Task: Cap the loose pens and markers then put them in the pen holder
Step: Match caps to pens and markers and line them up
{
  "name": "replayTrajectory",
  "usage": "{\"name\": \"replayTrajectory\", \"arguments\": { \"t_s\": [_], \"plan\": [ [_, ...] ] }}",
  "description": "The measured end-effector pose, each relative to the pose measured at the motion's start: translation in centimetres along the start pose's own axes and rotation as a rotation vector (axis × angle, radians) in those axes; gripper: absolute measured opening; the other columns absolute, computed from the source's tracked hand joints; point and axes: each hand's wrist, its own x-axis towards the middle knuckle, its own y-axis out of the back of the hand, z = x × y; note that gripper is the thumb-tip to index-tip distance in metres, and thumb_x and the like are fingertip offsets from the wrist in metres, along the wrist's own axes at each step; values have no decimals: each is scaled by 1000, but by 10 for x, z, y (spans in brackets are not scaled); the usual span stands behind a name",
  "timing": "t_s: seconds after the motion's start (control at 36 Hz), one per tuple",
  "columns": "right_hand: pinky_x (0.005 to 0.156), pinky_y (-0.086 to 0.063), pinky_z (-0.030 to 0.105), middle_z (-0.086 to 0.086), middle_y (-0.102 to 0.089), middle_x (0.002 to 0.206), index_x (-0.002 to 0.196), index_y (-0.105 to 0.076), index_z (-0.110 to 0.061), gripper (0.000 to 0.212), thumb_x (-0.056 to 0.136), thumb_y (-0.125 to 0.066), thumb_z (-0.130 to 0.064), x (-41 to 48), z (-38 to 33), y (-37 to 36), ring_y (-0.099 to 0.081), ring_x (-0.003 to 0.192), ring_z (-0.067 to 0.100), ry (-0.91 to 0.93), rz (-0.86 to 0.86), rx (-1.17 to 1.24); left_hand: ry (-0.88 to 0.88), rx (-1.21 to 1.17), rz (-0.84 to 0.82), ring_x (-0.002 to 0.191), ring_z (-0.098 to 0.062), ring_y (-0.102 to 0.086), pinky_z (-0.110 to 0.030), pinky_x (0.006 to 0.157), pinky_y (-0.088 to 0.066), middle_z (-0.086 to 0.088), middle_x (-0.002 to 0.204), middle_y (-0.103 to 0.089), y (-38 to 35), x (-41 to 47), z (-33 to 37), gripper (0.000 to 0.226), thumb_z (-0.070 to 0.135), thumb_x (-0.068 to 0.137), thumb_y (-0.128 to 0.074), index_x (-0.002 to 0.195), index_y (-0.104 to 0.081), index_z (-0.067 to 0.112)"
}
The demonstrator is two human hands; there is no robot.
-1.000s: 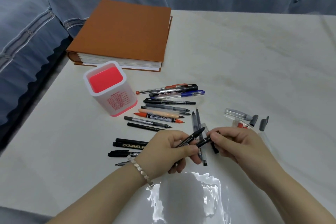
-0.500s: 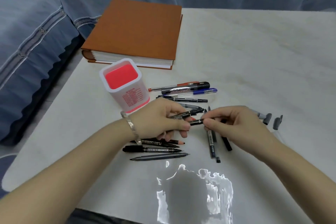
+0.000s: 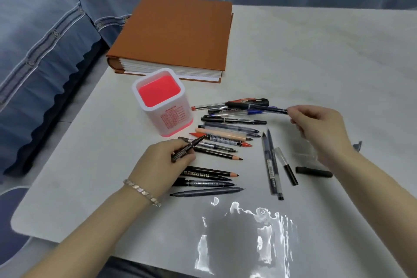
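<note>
- The left hand [image 3: 167, 160] is curled round a short black marker [image 3: 188, 148]. The marker's fine tip looks bare and points up towards the holder.
- The right hand [image 3: 316, 126] pinches the end of a slim black pen [image 3: 266, 108] between thumb and fingertips. The pen reaches out over the topmost cluster of pens, and I cannot tell whether it is capped.
- The white, square plastic pen holder [image 3: 171, 117] with a red inside stands upright just in front of the book, and nothing shows in it.
- The loose pens and markers [image 3: 225, 135] lie in rows just right of and in front of the holder. A loose black cap [image 3: 313, 172] lies near the right forearm.
- With both hands holding a pen, neither is free to fetch a cap, so a bare tip could go into the holder uncapped.
- The marker's bare tip could brush the left palm or the tabletop and leave ink.
- The long pen, held by its very end, could swing down and scatter the cluster under it or tip the light holder.
- Some clear caps near the right wrist are blurred and easy to overlook or mismatch.
- The glossy, pale, marble-patterned table [image 3: 316, 63] reflects glare near its front edge, and round pens would likely roll on it.
- A thick orange hardcover book [image 3: 178, 34] lies at the back of the table, and a blue-grey upholstered sofa [image 3: 45, 29] sits behind and to the left.
</note>
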Motion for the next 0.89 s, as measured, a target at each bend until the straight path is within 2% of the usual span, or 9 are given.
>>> {"name": "replayTrajectory", "arguments": {
  "t_s": [0.14,0.25,0.33,0.44,0.5,0.58,0.67,0.75,0.89],
  "plan": [
    [56,-35,16,-8,-53,62,99,-67,-16,18,83,-59,-21,14,4,-22,-47,59,5,87,-42,-315,73,-56,68,66,-12,-57,-24,64,-43,5,66,-64,4,1,-8,24,17,77,-66,60,-58,32],
    [56,-31,22,-6,-51,64,120,-53,-20,36,84,-56,-16,1,3,-16,-47,63,2,136,-99,-456,87,-41,28,55,-5,-53,-9,53,-39,7,60,-60,11,-2,-16,23,15,73,-68,58,-57,29],
    [50,-36,7,-2,-53,69,108,-59,-21,29,84,-49,-9,-13,4,-9,-48,61,9,162,-147,-492,79,-5,-47,55,2,-51,-7,53,-38,10,54,-58,15,-3,-22,26,14,70,-71,58,-56,31],
    [47,-36,11,3,-57,71,95,-60,-24,26,87,-44,-5,-29,9,0,-47,55,15,163,-307,-494,8,84,-174,61,10,-51,-6,57,-37,19,59,-59,13,-9,-22,30,15,68,-73,59,-52,35],
    [54,-36,17,8,-63,80,95,-60,-24,22,89,-45,-9,-34,12,4,-52,63,16,182,-368,-521,-31,128,-215,65,3,-52,-15,64,-42,14,63,-55,8,-14,-20,24,19,68,-73,65,-55,35],
    [54,-40,11,5,-64,82,89,-56,-34,25,91,-44,-12,-41,12,7,-59,71,16,187,-412,-524,-59,228,-219,76,-5,-50,-28,74,-45,18,72,-47,-1,-17,-17,12,24,74,-68,86,-64,25],
    [59,-36,-1,-14,-59,80,84,-55,-37,28,91,-46,-11,-49,8,7,-56,70,-3,198,-435,-496,-88,301,-187,86,-7,-52,-24,70,-41,18,75,-42,-8,-17,-13,16,28,79,-62,95,-64,26],
    [62,-34,-3,-23,-53,76,85,-57,-34,27,90,-48,-9,-53,8,7,-47,65,-23,217,-439,-482,-109,334,-163,92,-9,-54,-23,64,-38,16,85,-43,-13,-17,-10,18,31,81,-59,99,-64,27],
    [63,-35,-3,-21,-57,83,79,-55,-41,33,89,-48,-11,-53,10,10,-49,70,-20,216,-402,-434,-151,349,-117,95,-10,-53,-16,57,-30,10,102,-54,-19,-11,-8,23,33,84,-56,105,-62,25]
  ]
}}
